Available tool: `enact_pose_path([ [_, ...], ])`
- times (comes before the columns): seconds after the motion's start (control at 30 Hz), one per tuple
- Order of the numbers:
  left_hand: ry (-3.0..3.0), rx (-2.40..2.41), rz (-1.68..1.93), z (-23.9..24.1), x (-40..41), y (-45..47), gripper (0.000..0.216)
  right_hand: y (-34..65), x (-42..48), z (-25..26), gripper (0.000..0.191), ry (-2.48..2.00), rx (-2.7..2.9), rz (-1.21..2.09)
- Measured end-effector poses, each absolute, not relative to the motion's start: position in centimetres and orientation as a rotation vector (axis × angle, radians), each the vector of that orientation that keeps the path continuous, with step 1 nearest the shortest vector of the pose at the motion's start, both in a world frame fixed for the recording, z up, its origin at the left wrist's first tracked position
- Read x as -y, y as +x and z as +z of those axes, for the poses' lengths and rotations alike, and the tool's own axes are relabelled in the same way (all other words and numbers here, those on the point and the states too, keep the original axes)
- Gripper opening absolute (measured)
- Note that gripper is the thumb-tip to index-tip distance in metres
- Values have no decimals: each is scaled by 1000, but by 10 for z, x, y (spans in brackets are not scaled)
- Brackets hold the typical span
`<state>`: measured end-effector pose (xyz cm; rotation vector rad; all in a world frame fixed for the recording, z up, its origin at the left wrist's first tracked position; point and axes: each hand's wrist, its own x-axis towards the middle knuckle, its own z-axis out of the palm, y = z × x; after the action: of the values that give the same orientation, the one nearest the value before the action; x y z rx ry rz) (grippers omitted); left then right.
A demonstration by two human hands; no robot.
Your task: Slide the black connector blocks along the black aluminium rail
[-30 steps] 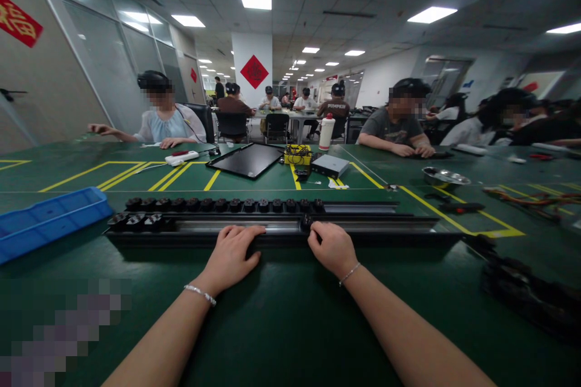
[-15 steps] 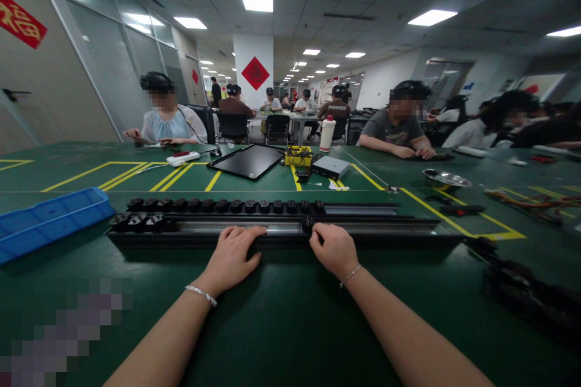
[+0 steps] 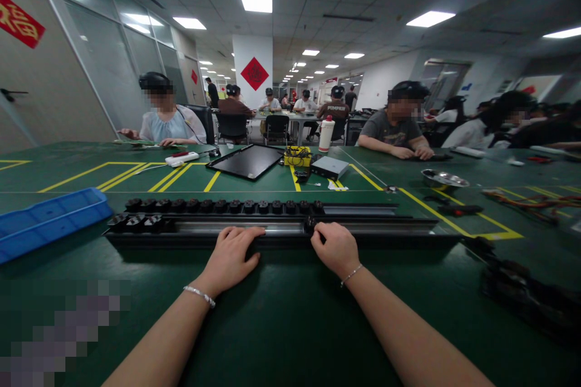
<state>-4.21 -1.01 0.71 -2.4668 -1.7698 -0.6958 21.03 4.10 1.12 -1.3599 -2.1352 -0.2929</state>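
Observation:
A long black track rail (image 3: pixel 381 227) with a shiny inner channel lies across the table in front of me. At its left end sit several black socket-like modules (image 3: pixel 135 222). My left hand (image 3: pixel 229 257) rests on the front edge of this rail, fingers stretched out and thumb apart, holding nothing. With fingers curled, my right hand (image 3: pixel 336 248) pinches a small black socket-like module (image 3: pixel 310 224) standing in the channel. Its lower part is hidden. Just behind runs a second black rail (image 3: pixel 363 210), carrying a row of several similar modules.
A blue plastic tray (image 3: pixel 54 221) is at the left. Farther back are a black flat panel (image 3: pixel 247 161), a yellow box (image 3: pixel 297 156), a grey box (image 3: pixel 330 167) and a white bottle (image 3: pixel 325 135). A metal bowl (image 3: pixel 445 179) stands right. Other people sit across the table.
My right hand and the module it pinches have shifted very slightly right along the rail. My left hand stays in place on the rail.

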Motion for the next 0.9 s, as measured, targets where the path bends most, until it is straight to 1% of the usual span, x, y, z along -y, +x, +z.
enact_pose_path([
  [0.9,-2468,1744,-700,5,9,-43,46,211,-41,12,19,-1324,2119,-296],
])
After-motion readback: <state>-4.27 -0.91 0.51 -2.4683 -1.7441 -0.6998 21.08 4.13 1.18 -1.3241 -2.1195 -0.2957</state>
